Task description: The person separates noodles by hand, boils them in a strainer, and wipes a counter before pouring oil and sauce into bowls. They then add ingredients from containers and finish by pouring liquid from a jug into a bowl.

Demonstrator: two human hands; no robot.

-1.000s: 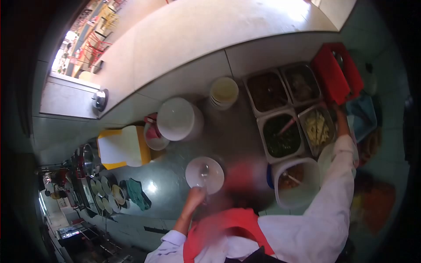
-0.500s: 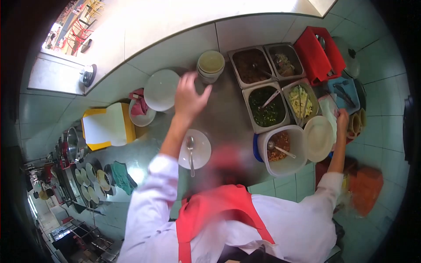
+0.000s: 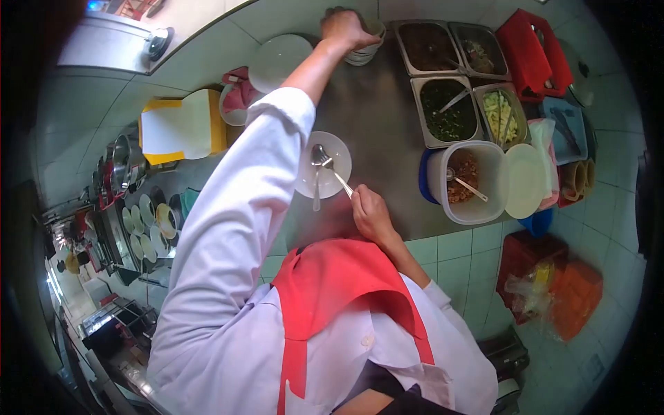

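Observation:
My left hand (image 3: 343,29) is stretched to the back of the counter, its fingers and thumb closed round the top rim of a stack of small white bowls (image 3: 360,58). Part of the stack is hidden behind that hand. Close to my body, my right hand (image 3: 371,214) pinches the handle end of a fork (image 3: 340,180). Its tines lie over a white plate (image 3: 340,149), beside a metal spoon (image 3: 316,188) resting there with its bowl pointing away from me.
Metal food trays (image 3: 446,111) and a plastic tub of minced food (image 3: 479,204) stand on the right, near a red cutlery holder (image 3: 522,52). White plates (image 3: 277,61), a pink cloth (image 3: 238,88) and a yellow box (image 3: 220,128) are on the left.
My left hand has moved up and right onto the bowls. My right hand has come from the far right to the plate, bringing a fork. The view has shifted.

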